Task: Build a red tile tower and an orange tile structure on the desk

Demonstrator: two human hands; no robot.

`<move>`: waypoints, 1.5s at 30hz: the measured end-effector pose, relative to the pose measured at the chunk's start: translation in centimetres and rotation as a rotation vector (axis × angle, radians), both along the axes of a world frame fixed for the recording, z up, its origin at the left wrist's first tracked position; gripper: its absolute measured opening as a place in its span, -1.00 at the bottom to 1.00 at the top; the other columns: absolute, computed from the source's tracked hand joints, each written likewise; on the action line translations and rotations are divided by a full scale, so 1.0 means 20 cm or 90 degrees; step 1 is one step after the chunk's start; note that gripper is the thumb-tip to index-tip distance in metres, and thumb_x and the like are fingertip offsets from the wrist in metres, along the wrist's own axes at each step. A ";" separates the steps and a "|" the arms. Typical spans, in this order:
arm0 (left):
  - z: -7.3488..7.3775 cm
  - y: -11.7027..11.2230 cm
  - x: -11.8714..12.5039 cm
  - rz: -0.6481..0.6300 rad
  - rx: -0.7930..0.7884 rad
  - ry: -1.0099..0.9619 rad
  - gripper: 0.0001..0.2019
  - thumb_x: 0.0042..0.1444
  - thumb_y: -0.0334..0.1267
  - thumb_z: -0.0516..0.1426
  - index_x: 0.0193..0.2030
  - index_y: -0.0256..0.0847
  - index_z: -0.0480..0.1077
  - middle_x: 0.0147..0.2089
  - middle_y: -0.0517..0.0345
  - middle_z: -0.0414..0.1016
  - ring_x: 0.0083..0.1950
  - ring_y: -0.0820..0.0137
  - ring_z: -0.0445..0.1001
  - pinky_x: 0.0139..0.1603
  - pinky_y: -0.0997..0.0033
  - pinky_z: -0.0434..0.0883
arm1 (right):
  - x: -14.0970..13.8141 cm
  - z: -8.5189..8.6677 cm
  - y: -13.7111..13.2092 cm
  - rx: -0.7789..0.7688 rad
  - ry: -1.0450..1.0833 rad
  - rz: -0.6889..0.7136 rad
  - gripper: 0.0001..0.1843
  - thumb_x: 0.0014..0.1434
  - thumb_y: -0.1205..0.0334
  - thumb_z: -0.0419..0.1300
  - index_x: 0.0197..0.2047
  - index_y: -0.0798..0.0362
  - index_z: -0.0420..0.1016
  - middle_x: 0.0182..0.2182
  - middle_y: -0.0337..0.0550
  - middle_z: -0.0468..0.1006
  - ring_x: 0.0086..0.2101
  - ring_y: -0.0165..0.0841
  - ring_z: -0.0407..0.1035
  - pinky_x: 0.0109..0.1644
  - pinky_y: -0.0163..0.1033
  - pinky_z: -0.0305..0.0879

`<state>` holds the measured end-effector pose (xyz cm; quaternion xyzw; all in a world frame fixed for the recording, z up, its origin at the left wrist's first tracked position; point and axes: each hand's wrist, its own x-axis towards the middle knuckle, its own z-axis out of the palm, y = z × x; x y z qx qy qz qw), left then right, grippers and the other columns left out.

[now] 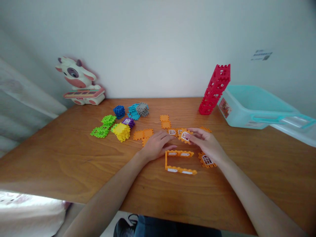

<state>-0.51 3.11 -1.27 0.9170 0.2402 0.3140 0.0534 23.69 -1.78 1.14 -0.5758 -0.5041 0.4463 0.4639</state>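
Note:
Between the thumb and fingers of my right hand [204, 142] is an orange interlocking window tile [185, 135] with a white lattice, slightly tilted. My left hand [158, 144] lies low over the table, fingers stretched out beside a flat row of orange window tiles [172, 132]; whether the fingertips touch the row I cannot tell. Just in front of my hands stands a three-sided orange frame [181, 171] of joined tiles, its right side open. Another orange window tile [206, 160] lies below my right hand. Plain orange tiles [139, 135] lie left of my left hand, partly covered by it.
A tall red tile tower [214, 89] leans in view beside a turquoise bin [261, 115]. Green tiles [100, 131], a yellow stack [121, 132], purple [130, 123], dark blue [119, 112], light blue and grey [142, 109] pieces sit left. A cow keyboard toy [81, 82] stands at the back left.

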 end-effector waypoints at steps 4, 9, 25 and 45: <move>0.02 -0.02 0.01 -0.002 -0.044 -0.023 -0.58 0.25 0.16 0.20 -0.12 -0.22 0.46 -0.17 0.02 0.62 -0.14 0.26 0.59 -0.08 0.27 0.52 | -0.03 0.02 -0.01 -0.026 -0.009 0.022 -0.51 -0.03 -0.17 0.46 -0.18 -0.02 0.54 -0.28 -0.12 0.70 -0.26 -0.21 0.58 -0.10 -0.08 0.49; 0.02 -0.03 0.01 0.033 -0.153 -0.092 -0.58 0.26 0.17 0.20 -0.17 -0.21 0.42 -0.25 0.10 0.59 -0.24 0.35 0.57 -0.19 0.38 0.49 | -0.05 0.02 -0.03 -0.038 0.023 0.076 -0.51 -0.07 -0.16 0.49 -0.27 -0.03 0.46 -0.32 -0.17 0.66 -0.29 -0.23 0.59 -0.17 -0.13 0.50; 0.01 -0.01 0.00 0.048 -0.068 -0.180 -0.86 0.20 -0.36 0.19 -0.33 -0.15 0.28 0.04 -0.04 0.62 0.09 0.26 0.59 0.10 0.21 0.52 | 0.25 0.05 0.01 0.234 -0.568 0.043 -0.61 0.15 -0.14 0.35 -0.11 -0.03 0.56 -0.08 0.02 0.64 -0.04 0.01 0.52 0.12 0.15 0.41; -0.02 0.01 -0.01 -0.031 -0.055 0.045 -0.77 0.38 -0.12 0.15 -0.04 -0.14 0.59 0.05 -0.01 0.60 0.07 0.26 0.56 0.13 0.19 0.52 | 0.21 0.01 0.00 0.233 -0.622 0.151 -0.66 0.25 0.02 0.25 0.02 -0.04 0.63 -0.03 0.05 0.60 -0.04 -0.05 0.52 0.14 0.12 0.42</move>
